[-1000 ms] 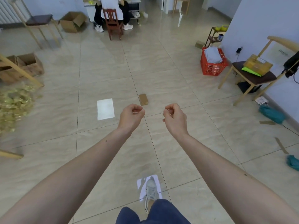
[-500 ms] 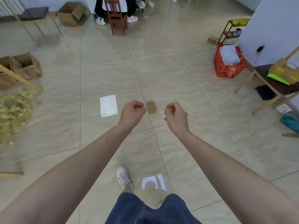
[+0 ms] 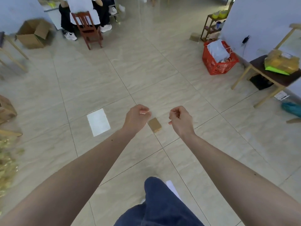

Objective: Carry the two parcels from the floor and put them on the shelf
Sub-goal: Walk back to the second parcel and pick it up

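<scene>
Two parcels lie on the tiled floor ahead of me: a flat white parcel point(image 3: 98, 122) to the left and a small brown cardboard parcel point(image 3: 155, 124) in the middle. My left hand point(image 3: 136, 118) is held out just left of the brown parcel, fingers curled shut with nothing in them. My right hand point(image 3: 180, 121) is just right of it, also curled shut and empty. Both hands are above the floor, apart from the parcels. A small wooden shelf point(image 3: 211, 25) stands by the far right wall.
A red basket point(image 3: 218, 62) of bags stands at the right, with a wooden bench point(image 3: 267, 75) carrying yellow packages beside it. A person sits at the back behind a red chair point(image 3: 88, 30). An open cardboard box point(image 3: 33, 34) sits far left. My leg point(image 3: 159, 201) is below.
I have walked forward; both parcels now appear closer, and the brown one lies between my hands. My hands stay curled shut and empty.
</scene>
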The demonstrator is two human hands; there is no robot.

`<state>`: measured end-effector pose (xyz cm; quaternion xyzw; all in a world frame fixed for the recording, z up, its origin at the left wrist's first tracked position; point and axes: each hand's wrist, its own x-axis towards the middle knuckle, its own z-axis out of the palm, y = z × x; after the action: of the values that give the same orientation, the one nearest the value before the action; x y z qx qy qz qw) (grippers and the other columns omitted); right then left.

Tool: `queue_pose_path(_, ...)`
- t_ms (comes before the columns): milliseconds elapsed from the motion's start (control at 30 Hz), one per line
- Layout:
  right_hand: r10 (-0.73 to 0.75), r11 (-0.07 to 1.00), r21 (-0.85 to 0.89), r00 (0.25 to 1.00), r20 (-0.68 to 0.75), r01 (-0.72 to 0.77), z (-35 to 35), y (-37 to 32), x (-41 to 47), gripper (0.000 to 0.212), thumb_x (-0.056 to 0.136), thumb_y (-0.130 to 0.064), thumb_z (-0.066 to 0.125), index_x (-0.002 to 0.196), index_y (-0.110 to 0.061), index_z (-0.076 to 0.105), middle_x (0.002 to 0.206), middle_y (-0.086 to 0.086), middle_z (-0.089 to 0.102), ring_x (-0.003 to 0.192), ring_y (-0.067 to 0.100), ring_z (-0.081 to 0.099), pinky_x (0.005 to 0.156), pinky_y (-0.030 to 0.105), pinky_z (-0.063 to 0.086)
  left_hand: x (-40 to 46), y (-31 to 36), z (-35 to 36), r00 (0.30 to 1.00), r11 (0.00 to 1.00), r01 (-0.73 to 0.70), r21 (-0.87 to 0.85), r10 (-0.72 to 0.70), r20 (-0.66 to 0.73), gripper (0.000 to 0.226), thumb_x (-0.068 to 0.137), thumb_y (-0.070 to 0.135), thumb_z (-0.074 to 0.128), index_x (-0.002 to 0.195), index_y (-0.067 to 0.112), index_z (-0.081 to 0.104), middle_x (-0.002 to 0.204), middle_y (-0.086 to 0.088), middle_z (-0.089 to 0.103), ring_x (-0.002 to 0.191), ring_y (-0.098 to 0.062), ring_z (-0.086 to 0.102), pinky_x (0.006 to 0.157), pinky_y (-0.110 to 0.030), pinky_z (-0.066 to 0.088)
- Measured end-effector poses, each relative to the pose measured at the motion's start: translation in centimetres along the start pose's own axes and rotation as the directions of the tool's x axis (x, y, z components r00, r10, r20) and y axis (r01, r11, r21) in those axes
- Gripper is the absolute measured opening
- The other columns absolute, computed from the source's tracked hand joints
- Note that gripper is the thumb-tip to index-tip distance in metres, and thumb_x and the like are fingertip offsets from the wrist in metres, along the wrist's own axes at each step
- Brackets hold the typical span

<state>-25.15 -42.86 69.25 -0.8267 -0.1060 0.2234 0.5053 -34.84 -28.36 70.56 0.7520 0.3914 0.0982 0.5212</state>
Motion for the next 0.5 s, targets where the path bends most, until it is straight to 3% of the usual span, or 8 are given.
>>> queue_pose_path(100, 0.026, 1.000, -0.005, 0.999, -0.031, -0.026, 1.7, -1.6, 3.7, 0.010, 0.093, -0.022, 0.049, 0.092, -0.023, 0.059, 0.093, 0.006, 0.070, 0.084, 0.028, 0.073, 0.069, 0.033, 0.049, 5.3, 0.3, -0.9, 0.999, 1.000, -0.020, 0.014, 0.019, 0.040, 0.015, 0.088, 0.023, 0.066, 0.102, 0.018, 0.068, 0.104, 0.006, 0.069, 0.092, -0.012, 0.063, 0.069, -0.018, 0.044)
queue_pose_path(233, 0.042, 0.999, 0.005, 0.996, -0.082, -0.042, 3.4, -4.1, 9.0, 0.016, 0.095, -0.020, 0.047, 0.099, -0.013, 0.061, 0.094, 0.010, 0.072, 0.073, 0.020, 0.073, 0.059, 0.025, 0.047, 12.7, 1.6, -1.8, 0.994, 0.999, -0.027, 0.039, 0.023, 0.110, 0.012, 0.085, 0.025, 0.067, 0.097, 0.023, 0.068, 0.104, 0.006, 0.070, 0.100, -0.015, 0.065, 0.084, -0.035, 0.054)
queue_pose_path(367, 0.082, 0.997, 0.023, 0.991, -0.103, -0.080, 4.9, -5.9, 13.3, 0.017, 0.095, -0.017, 0.048, 0.099, -0.009, 0.062, 0.096, 0.014, 0.071, 0.075, 0.024, 0.072, 0.048, 0.008, 0.041, 18.2, 3.3, -2.5, 0.982, 0.996, -0.073, 0.059, 0.061, 0.181, 0.019, 0.087, 0.023, 0.067, 0.105, 0.016, 0.068, 0.104, 0.005, 0.068, 0.099, -0.014, 0.065, 0.079, -0.026, 0.050)
queue_pose_path(500, 0.130, 0.991, 0.013, 0.982, -0.135, -0.130, 6.8, -8.1, 17.7, 0.017, 0.095, -0.018, 0.047, 0.098, -0.010, 0.062, 0.095, 0.012, 0.072, 0.071, 0.020, 0.072, 0.048, 0.010, 0.041, 24.2, 4.6, -3.4, 0.964, 0.993, -0.092, 0.071, 0.071, 0.257, 0.022, 0.087, 0.023, 0.067, 0.108, 0.014, 0.068, 0.107, 0.004, 0.068, 0.099, -0.013, 0.066, 0.076, -0.022, 0.049)
